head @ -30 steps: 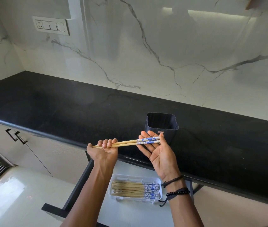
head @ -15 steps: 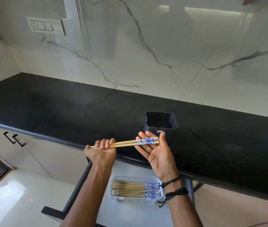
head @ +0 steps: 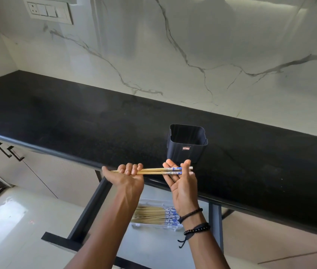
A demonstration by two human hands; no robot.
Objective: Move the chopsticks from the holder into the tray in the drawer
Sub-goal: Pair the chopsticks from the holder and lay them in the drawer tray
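Black granite countertop (head: 76,123) runs under a white marble wall (head: 212,35). Below the hands, the open drawer (head: 87,216) holds a white tray (head: 153,227) with a layer of chopsticks (head: 151,215) lying side by side. Just beyond the right hand (head: 181,183) stands the dark square holder (head: 186,150). The left hand (head: 126,178) curls its fingers round the plain ends of 2 chopsticks (head: 153,171). The right lies flat-fingered under their blue-patterned ends. Since 0.5 s ago the hold is unchanged and the pair lies a little more level.

Wristwear: two black bands.
Thin black cord bracelet (head: 190,212) nearest the right hand (head: 181,185); black beaded bracelet (head: 197,229) behind it, knotted cord tail (head: 182,242) hanging.
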